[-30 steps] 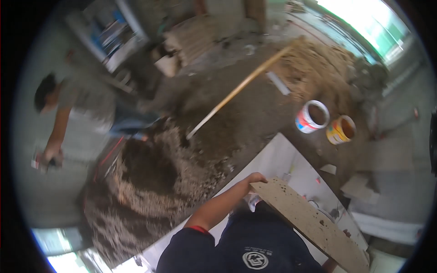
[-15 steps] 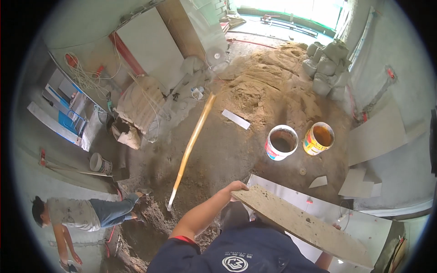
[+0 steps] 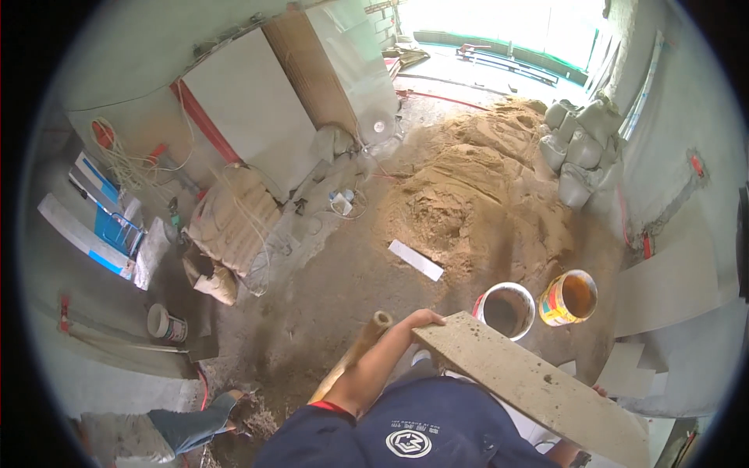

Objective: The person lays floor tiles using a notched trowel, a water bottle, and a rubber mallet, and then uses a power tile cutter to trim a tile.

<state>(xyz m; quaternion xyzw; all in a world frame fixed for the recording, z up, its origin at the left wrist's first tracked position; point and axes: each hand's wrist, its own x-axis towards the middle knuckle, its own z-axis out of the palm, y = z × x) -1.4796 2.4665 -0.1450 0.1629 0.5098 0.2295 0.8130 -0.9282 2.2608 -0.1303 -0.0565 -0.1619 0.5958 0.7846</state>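
I hold a long, flat grey slab (image 3: 530,376) with a rough, pitted and dark-spotted face, tilted down to the right in front of my body. My left hand (image 3: 427,318) is closed on its upper left corner. Only the fingertips of my right hand (image 3: 599,391) show, closed over the slab's far edge near its right end; the slab hides the rest. A bamboo pole (image 3: 373,334) stands out beside my left forearm, which covers part of it. Beyond the slab is a white bucket (image 3: 526,298) with dark contents, its lower side partly covered.
A yellow bucket (image 3: 578,290) stands right of the white one. Ahead are a sand pile (image 3: 460,191), a white strip (image 3: 416,260) and stacked sacks (image 3: 579,148). Board offcuts (image 3: 624,370) lie at the right wall. A bent-over person (image 3: 129,435) is at lower left.
I have moved forward with the slab, toward the buckets. The bamboo pole now lies partly behind my left arm, and the white sheet below the slab is mostly out of sight.
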